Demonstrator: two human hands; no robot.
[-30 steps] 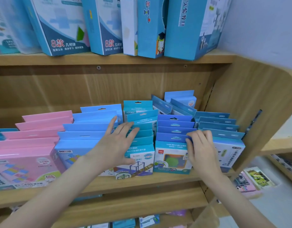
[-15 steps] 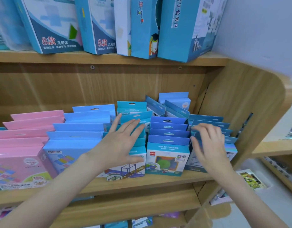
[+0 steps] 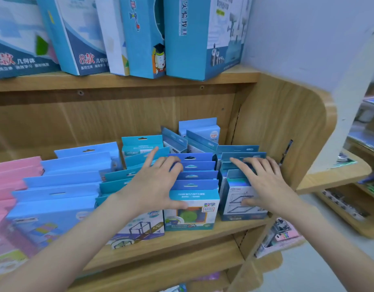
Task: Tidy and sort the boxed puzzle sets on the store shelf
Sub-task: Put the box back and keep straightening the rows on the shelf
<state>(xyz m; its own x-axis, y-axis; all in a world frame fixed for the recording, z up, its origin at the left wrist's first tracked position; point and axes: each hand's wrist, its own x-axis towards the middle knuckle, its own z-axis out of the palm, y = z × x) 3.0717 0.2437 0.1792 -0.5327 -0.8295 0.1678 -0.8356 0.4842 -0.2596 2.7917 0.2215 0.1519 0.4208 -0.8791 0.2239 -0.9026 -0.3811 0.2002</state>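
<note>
the step in hand appears to be squaring up the rows of boxed puzzle sets on the middle shelf (image 3: 182, 239). the left hand (image 3: 152, 186) lies spread over the teal row (image 3: 118, 180), its fingertips reaching the header cards of the dark-blue row (image 3: 194, 175) and its thumb pressed on that row's front box; fingers nearly straight, nothing gripped. the right hand (image 3: 264, 184) rests flat on the rightmost row (image 3: 241, 199), just beside the side panel (image 3: 287, 123), thumb on the front box. the next move likely calls for pushing both rows back evenly so the cards line up, with light pressure to avoid toppling them.
</note>
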